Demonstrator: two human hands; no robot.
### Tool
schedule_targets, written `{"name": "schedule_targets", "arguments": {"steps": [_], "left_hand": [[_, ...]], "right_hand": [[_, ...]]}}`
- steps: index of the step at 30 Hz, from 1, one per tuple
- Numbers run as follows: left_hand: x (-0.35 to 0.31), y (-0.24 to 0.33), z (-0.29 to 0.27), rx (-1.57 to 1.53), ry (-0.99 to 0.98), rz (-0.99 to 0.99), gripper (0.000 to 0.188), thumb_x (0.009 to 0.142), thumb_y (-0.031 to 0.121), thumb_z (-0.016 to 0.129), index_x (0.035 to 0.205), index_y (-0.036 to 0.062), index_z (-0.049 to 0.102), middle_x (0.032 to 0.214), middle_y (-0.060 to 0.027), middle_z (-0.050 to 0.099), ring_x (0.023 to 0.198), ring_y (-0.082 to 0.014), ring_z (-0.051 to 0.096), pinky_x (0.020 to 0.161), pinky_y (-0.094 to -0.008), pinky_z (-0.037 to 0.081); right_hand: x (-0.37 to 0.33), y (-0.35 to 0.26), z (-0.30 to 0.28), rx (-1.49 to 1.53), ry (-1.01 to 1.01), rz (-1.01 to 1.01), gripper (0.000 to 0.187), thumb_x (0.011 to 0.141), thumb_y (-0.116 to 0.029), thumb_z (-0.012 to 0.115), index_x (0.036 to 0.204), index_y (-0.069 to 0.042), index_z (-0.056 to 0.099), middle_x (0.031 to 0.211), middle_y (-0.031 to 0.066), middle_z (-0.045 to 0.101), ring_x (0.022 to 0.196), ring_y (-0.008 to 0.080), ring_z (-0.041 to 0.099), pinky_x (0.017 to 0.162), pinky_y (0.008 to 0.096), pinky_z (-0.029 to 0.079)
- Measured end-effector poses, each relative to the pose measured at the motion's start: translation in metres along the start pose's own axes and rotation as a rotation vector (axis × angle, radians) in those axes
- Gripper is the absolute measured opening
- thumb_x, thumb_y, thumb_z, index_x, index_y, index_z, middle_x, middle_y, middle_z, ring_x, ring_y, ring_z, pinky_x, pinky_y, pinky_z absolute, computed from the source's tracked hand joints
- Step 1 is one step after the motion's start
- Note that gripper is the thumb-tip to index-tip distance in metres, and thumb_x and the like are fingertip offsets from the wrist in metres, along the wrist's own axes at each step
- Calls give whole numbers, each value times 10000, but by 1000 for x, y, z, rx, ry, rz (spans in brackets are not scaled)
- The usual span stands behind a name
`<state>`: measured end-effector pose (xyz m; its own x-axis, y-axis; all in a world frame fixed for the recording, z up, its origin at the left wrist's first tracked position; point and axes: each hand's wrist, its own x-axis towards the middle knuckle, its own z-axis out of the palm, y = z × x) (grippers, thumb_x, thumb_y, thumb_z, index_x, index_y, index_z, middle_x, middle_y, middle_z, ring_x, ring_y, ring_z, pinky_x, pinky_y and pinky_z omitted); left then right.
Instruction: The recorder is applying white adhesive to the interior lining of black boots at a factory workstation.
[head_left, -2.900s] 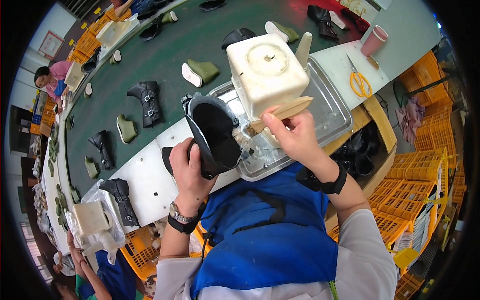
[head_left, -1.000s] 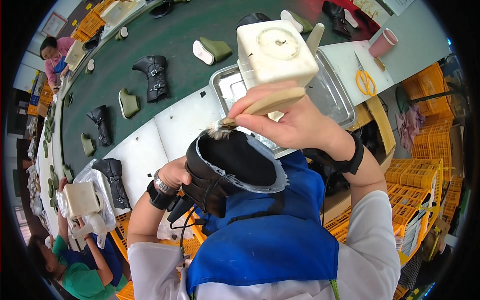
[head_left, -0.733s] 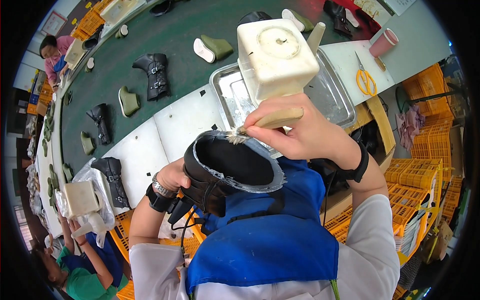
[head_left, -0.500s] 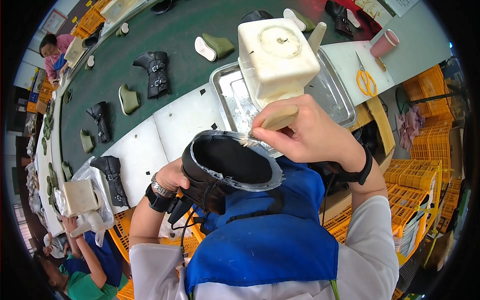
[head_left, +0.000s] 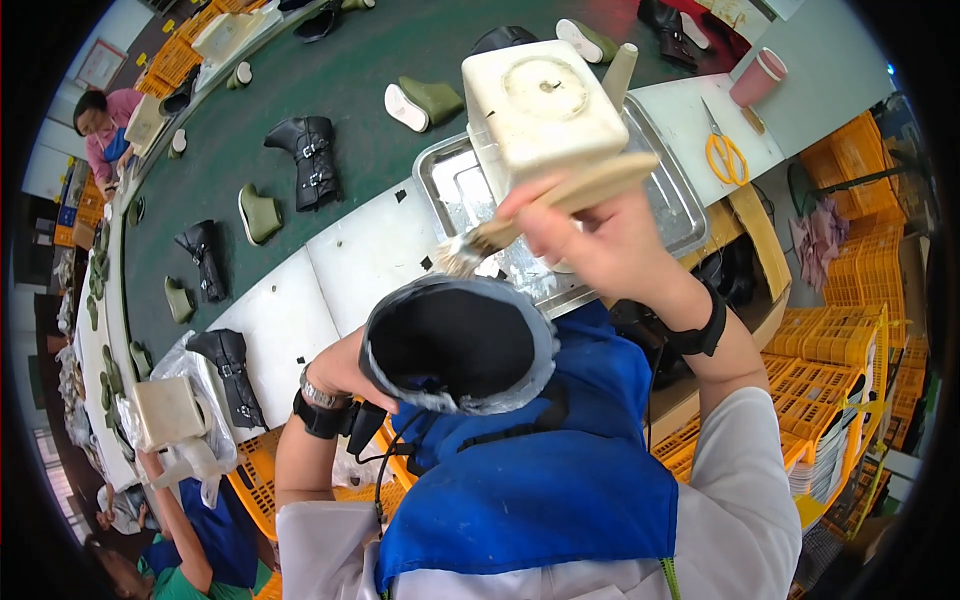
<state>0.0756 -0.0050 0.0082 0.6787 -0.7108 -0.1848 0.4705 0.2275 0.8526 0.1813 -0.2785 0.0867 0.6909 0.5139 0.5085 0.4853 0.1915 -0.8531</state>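
My left hand (head_left: pixel 345 368) is closed on the left side of a black boot (head_left: pixel 450 345). The boot's wide opening tilts up toward me, and its rim is coated with something whitish grey; the rest of the boot is hidden below. In my right hand (head_left: pixel 605 240), slightly blurred by motion, is a brush with a wooden handle (head_left: pixel 608 182). Its wet, whitish bristles (head_left: pixel 462 256) hang just above the far edge of the rim; I cannot tell whether they touch it. Behind the brush, a cream plastic container (head_left: pixel 540 110) stands in a metal tray (head_left: pixel 690 215).
Yellow-handled scissors (head_left: pixel 726 158) and a pink cup (head_left: pixel 758 78) lie right of the tray. Black boots (head_left: pixel 305 160) and green boots (head_left: pixel 260 215) lie on the green belt (head_left: pixel 370 60). Orange crates (head_left: pixel 815 370) stack at right. Co-workers (head_left: pixel 108 130) are at the left.
My right hand has swung the brush leftward along the far rim, its handle now pointing up to the right. My left hand has turned the boot so its opening faces me more.
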Motion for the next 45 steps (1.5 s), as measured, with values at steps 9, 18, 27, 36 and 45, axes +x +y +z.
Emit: {"name": "schedule_targets", "arguments": {"steps": [9,18,27,36,45], "left_hand": [[-9,8,7,455,246,149,913,599,88,794,1343,-12,275,1310,-96,405,1181,-178,403,997,-314,302],[-10,20,21,510,343,77,809,634,63,762,1307,-23,321,1224,-80,471,1096,-154,459,948,-289,342],[-9,17,30,602,361,205,822,621,-38,724,1330,-4,310,1273,-101,455,1161,-183,443,980,-292,317],[-25,3,22,865,843,266,999,567,-59,740,1386,17,173,1318,-123,395,1193,-203,406,998,-317,311],[-46,-9,-6,-361,970,860,490,857,225,463,1273,-18,377,1252,-170,464,1160,-295,443,1007,-419,329]], "right_hand": [[-14,-9,-25,243,250,412,229,889,-195,523,868,14,614,562,6,516,464,42,453,431,169,357],[-15,2,-8,84,242,363,176,840,-156,578,816,15,611,557,-45,483,487,11,390,434,206,301],[-20,6,-5,-112,343,220,147,825,-132,589,815,11,626,552,-24,512,469,27,404,431,216,312],[-29,17,-16,-132,351,288,174,867,-160,560,893,5,607,664,-12,559,564,29,483,494,182,380],[-62,27,-50,-415,280,495,225,848,-166,580,890,53,609,674,31,608,598,43,510,533,223,421]]}}
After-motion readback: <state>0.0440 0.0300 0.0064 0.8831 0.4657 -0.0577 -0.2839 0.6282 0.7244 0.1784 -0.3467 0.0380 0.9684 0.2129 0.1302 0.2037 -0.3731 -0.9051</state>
